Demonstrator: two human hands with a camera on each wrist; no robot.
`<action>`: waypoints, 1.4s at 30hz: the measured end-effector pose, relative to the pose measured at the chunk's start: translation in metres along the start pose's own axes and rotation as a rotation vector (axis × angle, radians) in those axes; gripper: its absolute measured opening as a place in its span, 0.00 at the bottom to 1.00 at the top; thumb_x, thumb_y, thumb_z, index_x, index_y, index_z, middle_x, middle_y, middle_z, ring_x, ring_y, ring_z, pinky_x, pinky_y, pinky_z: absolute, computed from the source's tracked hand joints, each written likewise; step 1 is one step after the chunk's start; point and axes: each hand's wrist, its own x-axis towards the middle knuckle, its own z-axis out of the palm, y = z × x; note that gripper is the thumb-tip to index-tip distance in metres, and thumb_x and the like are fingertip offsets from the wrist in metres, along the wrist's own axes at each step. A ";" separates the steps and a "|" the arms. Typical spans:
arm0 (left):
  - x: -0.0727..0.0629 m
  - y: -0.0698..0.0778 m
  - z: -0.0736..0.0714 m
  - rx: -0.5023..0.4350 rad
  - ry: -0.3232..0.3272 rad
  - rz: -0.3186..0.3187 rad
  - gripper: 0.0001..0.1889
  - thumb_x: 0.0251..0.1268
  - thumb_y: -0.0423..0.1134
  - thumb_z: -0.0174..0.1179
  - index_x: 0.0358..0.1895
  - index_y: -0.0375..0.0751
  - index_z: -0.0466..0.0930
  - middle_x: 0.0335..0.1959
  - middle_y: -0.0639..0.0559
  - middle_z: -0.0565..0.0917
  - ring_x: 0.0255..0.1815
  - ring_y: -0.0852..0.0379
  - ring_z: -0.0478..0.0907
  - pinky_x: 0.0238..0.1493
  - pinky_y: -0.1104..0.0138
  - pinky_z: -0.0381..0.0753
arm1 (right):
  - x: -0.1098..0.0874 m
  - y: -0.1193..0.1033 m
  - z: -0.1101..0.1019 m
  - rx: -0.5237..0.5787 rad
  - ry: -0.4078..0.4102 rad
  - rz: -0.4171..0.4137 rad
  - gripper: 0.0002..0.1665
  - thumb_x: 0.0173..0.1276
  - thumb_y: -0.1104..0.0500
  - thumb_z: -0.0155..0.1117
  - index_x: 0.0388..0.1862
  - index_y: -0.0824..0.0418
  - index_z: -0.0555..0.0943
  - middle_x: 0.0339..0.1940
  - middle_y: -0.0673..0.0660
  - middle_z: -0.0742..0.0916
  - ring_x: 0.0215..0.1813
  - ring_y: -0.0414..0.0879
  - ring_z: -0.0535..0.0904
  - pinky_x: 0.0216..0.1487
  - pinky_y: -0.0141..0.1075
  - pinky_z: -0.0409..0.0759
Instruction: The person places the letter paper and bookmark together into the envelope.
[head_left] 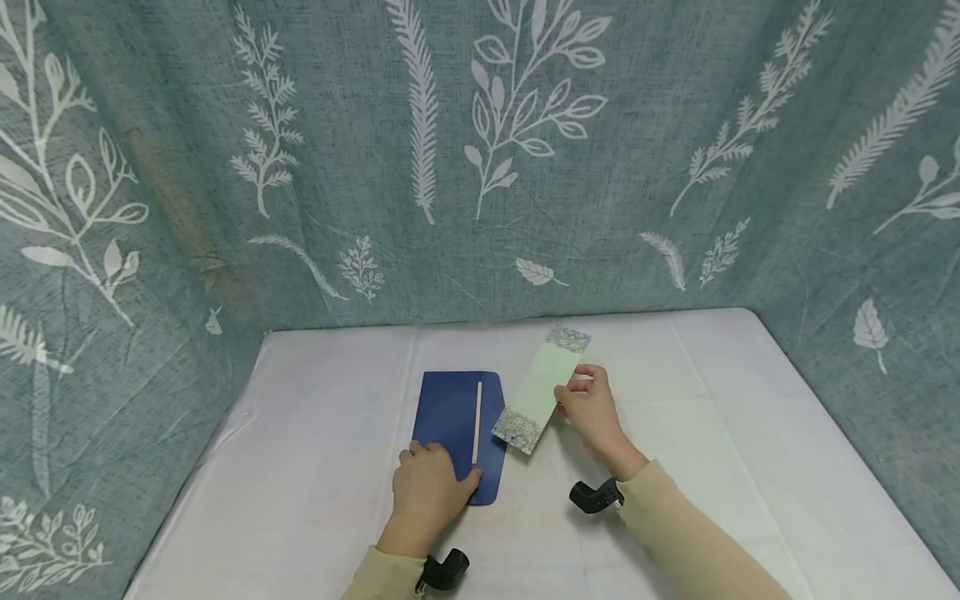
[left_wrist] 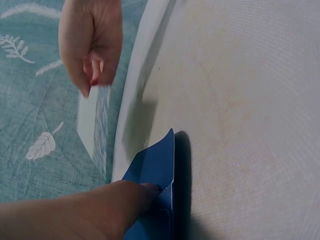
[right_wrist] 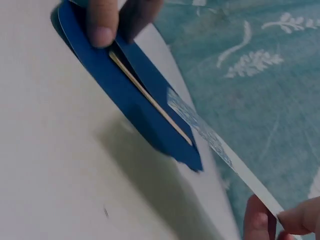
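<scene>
My left hand (head_left: 429, 492) grips the lower part of a dark blue card folder (head_left: 447, 408), its thumb lying over the front near the right side. Along the folder's fold runs a thin pale wooden stick (head_left: 477, 421), its lower end close to the thumb; the right wrist view shows the stick (right_wrist: 150, 98) lengthwise on the blue card. To the right, my right hand (head_left: 597, 414) pinches the long edge of a pale green paper strip (head_left: 551, 375) with blue-and-yellow patterned bands at both ends. The strip is tilted, and its lower corner comes close to the folder's right edge.
A white cloth (head_left: 697, 433) covers the table. Behind and at both sides hangs a teal curtain (head_left: 337, 167) with white leaf prints. A black band with a camera mount is on each wrist, the right mount (head_left: 596, 497) low over the cloth.
</scene>
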 end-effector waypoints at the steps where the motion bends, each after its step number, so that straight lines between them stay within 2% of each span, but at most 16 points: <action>1: 0.000 0.000 0.000 0.001 -0.001 0.000 0.47 0.50 0.66 0.66 0.46 0.14 0.76 0.46 0.21 0.76 0.41 0.32 0.76 0.31 0.51 0.80 | 0.000 0.002 0.004 0.007 0.004 -0.003 0.30 0.67 0.69 0.59 0.64 0.67 0.58 0.38 0.61 0.73 0.32 0.46 0.76 0.40 0.42 0.81; 6: 0.000 0.000 0.000 -0.004 -0.003 -0.002 0.46 0.50 0.66 0.65 0.46 0.14 0.76 0.46 0.21 0.76 0.42 0.32 0.76 0.31 0.50 0.80 | 0.001 0.009 0.018 0.011 0.011 -0.010 0.30 0.66 0.71 0.59 0.63 0.68 0.57 0.36 0.60 0.73 0.29 0.44 0.75 0.33 0.35 0.80; 12: -0.001 -0.002 0.001 0.005 -0.001 -0.003 0.46 0.50 0.66 0.65 0.47 0.14 0.76 0.48 0.20 0.76 0.44 0.30 0.76 0.32 0.50 0.80 | -0.001 0.013 0.027 -0.001 0.004 -0.033 0.30 0.65 0.71 0.58 0.62 0.69 0.57 0.35 0.59 0.74 0.28 0.43 0.75 0.32 0.35 0.79; 21: 0.001 -0.003 0.004 0.016 0.017 0.004 0.47 0.49 0.66 0.65 0.46 0.14 0.76 0.48 0.20 0.76 0.43 0.30 0.77 0.30 0.50 0.81 | -0.002 0.017 0.033 -0.197 -0.003 -0.065 0.28 0.65 0.67 0.59 0.61 0.66 0.60 0.34 0.60 0.77 0.26 0.46 0.78 0.29 0.36 0.77; 33: 0.002 -0.004 0.002 0.016 -0.006 0.002 0.47 0.53 0.66 0.62 0.48 0.14 0.75 0.48 0.20 0.76 0.45 0.31 0.76 0.34 0.49 0.80 | -0.012 0.022 0.047 -0.295 -0.124 -0.104 0.28 0.64 0.69 0.60 0.59 0.68 0.61 0.27 0.58 0.81 0.20 0.47 0.81 0.28 0.38 0.78; 42: 0.002 -0.004 0.001 0.022 -0.031 -0.011 0.47 0.55 0.68 0.59 0.48 0.15 0.75 0.45 0.23 0.76 0.43 0.33 0.76 0.33 0.50 0.80 | -0.022 0.019 0.057 -0.328 -0.201 -0.066 0.32 0.64 0.67 0.61 0.64 0.68 0.59 0.28 0.58 0.81 0.20 0.47 0.81 0.27 0.37 0.78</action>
